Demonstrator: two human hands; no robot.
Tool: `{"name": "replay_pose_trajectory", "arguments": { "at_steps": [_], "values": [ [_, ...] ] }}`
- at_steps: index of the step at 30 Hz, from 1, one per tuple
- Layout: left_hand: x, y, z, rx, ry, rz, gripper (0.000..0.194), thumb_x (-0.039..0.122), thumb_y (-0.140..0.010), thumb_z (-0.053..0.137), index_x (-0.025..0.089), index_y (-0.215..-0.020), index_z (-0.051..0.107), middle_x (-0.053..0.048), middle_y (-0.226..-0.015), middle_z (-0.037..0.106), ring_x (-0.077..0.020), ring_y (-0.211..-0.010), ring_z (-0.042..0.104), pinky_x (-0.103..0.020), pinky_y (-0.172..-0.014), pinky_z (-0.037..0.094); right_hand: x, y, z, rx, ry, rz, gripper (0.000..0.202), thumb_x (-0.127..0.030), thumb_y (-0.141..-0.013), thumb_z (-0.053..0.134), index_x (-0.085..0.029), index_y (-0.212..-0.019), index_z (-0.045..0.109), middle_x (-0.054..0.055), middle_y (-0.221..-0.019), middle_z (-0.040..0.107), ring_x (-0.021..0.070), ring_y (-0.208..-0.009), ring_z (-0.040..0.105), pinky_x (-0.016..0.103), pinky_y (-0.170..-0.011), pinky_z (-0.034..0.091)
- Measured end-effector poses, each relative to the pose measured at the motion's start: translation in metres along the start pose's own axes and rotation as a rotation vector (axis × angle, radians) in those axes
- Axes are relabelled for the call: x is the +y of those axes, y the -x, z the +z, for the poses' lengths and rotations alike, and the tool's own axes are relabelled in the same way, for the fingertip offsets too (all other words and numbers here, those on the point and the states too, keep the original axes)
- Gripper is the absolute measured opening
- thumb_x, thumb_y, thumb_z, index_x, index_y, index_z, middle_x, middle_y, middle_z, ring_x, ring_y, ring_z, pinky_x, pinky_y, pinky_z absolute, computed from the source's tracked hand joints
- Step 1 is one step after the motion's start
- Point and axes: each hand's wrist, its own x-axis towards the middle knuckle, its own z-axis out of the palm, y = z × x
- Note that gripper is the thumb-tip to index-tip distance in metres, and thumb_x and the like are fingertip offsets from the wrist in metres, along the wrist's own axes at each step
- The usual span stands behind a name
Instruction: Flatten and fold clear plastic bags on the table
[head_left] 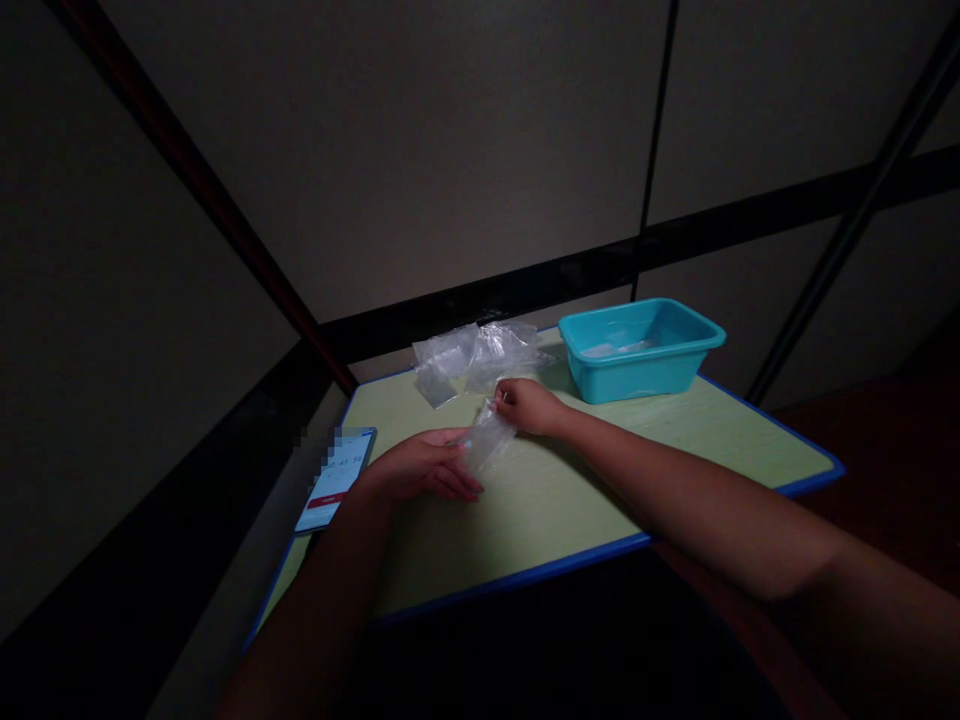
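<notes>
Over the middle of the table, a clear plastic bag [488,442] is held between both hands. My left hand [431,465] grips its left side, thumb on top and fingers beneath. At the bag's upper right corner, my right hand [529,406] is closed in a pinch. Small contents, if there are any in the bag, cannot be made out. Just beyond the hands lies a loose pile of clear plastic bags [480,352], overlapping and shiny.
A turquoise plastic basin [637,378] stands at the back right, with some whitish clear material inside. On the left edge lies a phone [337,485] with a lit timer screen. The pale yellow table [570,510] has a blue rim; dark panelled walls [465,150] rise behind it.
</notes>
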Motion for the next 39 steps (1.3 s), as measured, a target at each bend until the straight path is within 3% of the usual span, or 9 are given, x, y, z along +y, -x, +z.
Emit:
{"name": "replay_pose_trajectory", "arguments": {
  "at_steps": [5, 8, 10, 12, 14, 19, 22, 28, 39],
  "values": [
    [-0.003, -0.006, -0.004, 0.341, -0.266, 0.040, 0.088, 0.033, -0.083, 0.056, 0.012, -0.146, -0.002, 0.001, -0.054, 0.063, -0.0183, -0.049, 0.063, -0.027, -0.052, 0.045, -0.001, 0.006, -0.001, -0.015, 0.353, 0.050, 0.029, -0.031, -0.084, 0.051, -0.020, -0.110, 0.054, 0.010, -0.096, 0.067, 0.0213, -0.083, 0.061, 0.026, -0.061, 0.038],
    [-0.005, -0.012, -0.001, 0.733, -0.542, 0.279, 0.073, 0.039, -0.080, 0.057, 0.015, -0.143, 0.027, 0.001, -0.061, 0.061, -0.0181, -0.055, 0.060, -0.032, -0.063, 0.048, -0.005, 0.010, -0.002, -0.057, 0.450, 0.080, 0.037, -0.031, -0.085, 0.047, -0.020, -0.121, 0.046, 0.013, -0.102, 0.066, 0.0253, -0.089, 0.062, 0.029, -0.064, 0.042],
    [-0.005, -0.016, 0.005, 0.873, -0.679, 0.456, 0.058, 0.041, -0.079, 0.057, 0.017, -0.131, 0.047, -0.006, -0.085, 0.065, -0.0222, -0.078, 0.062, -0.037, -0.079, 0.047, -0.007, 0.012, -0.003, -0.081, 0.487, 0.099, 0.040, -0.032, -0.086, 0.045, -0.019, -0.124, 0.043, 0.016, -0.103, 0.066, 0.0270, -0.092, 0.063, 0.031, -0.066, 0.044],
    [-0.005, -0.018, 0.015, 0.825, -0.798, 0.592, 0.053, 0.042, -0.080, 0.056, 0.018, -0.126, 0.052, -0.011, -0.114, 0.060, -0.0266, -0.105, 0.055, -0.040, -0.095, 0.039, -0.008, 0.013, -0.004, -0.087, 0.509, 0.117, 0.042, -0.032, -0.087, 0.042, -0.017, -0.126, 0.041, 0.017, -0.103, 0.065, 0.0284, -0.093, 0.063, 0.033, -0.067, 0.046],
    [-0.007, -0.020, 0.026, 0.652, -0.924, 0.668, 0.057, 0.044, -0.080, 0.056, 0.018, -0.130, 0.050, -0.013, -0.135, 0.047, -0.0291, -0.124, 0.041, -0.042, -0.106, 0.028, -0.008, 0.014, -0.005, -0.081, 0.522, 0.123, 0.041, -0.032, -0.088, 0.038, -0.016, -0.126, 0.040, 0.018, -0.102, 0.066, 0.0291, -0.093, 0.063, 0.035, -0.068, 0.047],
    [-0.012, -0.022, 0.045, 0.278, -1.118, 0.654, 0.069, 0.048, -0.081, 0.056, 0.022, -0.140, 0.035, -0.011, -0.152, 0.019, -0.0311, -0.139, 0.017, -0.049, -0.111, 0.010, -0.006, 0.014, -0.007, -0.127, 0.556, 0.091, 0.040, -0.029, -0.083, 0.046, -0.014, -0.121, 0.045, 0.018, -0.099, 0.067, 0.0284, -0.095, 0.063, 0.034, -0.070, 0.048],
    [-0.014, -0.023, 0.041, 0.290, -1.119, 0.611, 0.061, 0.045, -0.084, 0.053, 0.024, -0.139, 0.038, -0.009, -0.151, 0.024, -0.0294, -0.138, 0.021, -0.050, -0.111, 0.011, -0.005, 0.014, -0.007, -0.143, 0.574, 0.078, 0.043, -0.028, -0.084, 0.046, -0.014, -0.124, 0.043, 0.018, -0.102, 0.066, 0.0285, -0.097, 0.062, 0.034, -0.072, 0.048],
    [-0.018, -0.033, 0.031, 0.518, -0.954, 0.605, 0.053, 0.039, -0.080, 0.056, 0.017, -0.128, 0.052, -0.009, -0.140, 0.045, -0.0279, -0.129, 0.038, -0.041, -0.110, 0.023, -0.004, 0.014, -0.006, -0.142, 0.586, 0.097, 0.043, -0.022, -0.086, 0.042, -0.014, -0.128, 0.041, 0.018, -0.104, 0.065, 0.0272, -0.098, 0.062, 0.034, -0.074, 0.047],
    [-0.015, -0.034, 0.026, 0.395, -1.124, 0.522, 0.044, 0.020, -0.082, 0.043, 0.024, -0.125, 0.056, -0.003, -0.137, 0.048, -0.0198, -0.129, 0.041, -0.045, -0.110, 0.021, -0.004, 0.011, -0.006, -0.151, 0.579, 0.128, 0.043, -0.025, -0.086, 0.041, -0.015, -0.128, 0.041, 0.017, -0.106, 0.065, 0.0266, -0.099, 0.062, 0.033, -0.074, 0.047]
  ]
}}
